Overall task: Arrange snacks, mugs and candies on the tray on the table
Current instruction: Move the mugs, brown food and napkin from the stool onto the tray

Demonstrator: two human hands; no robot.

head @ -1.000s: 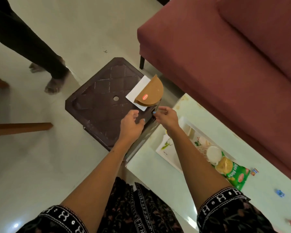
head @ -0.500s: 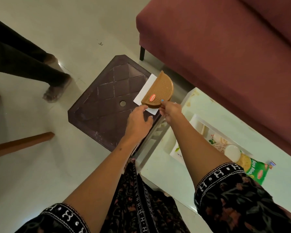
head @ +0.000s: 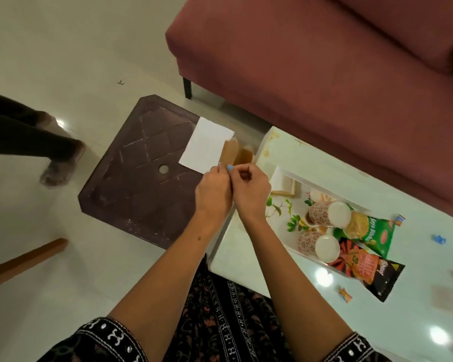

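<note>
My left hand (head: 213, 189) and my right hand (head: 251, 189) are pressed together, both gripping the near edge of a brown half-round wooden holder (head: 230, 152). I see the holder edge-on, between the stool and the table corner. On the pale table (head: 243, 259) lies a white tray (head: 280, 176) with two patterned mugs (head: 327, 214) (head: 317, 244) on their sides. A green snack pack (head: 372, 231) and a black-orange snack pack (head: 364, 270) overhang the tray's right side. Small wrapped candies (head: 439, 240) (head: 345, 295) are scattered on the table to the right.
A dark brown plastic stool (head: 141, 184) stands left of the table with a white paper sheet (head: 207, 145) on it. A maroon sofa (head: 311, 74) runs behind. Another person's legs (head: 50, 152) are on the floor at left, near a wooden bar (head: 24, 259).
Both hands closed on the brown holder and lifted it off the white paper, turning it edge-on. The view swung right, showing more of the tray and table.
</note>
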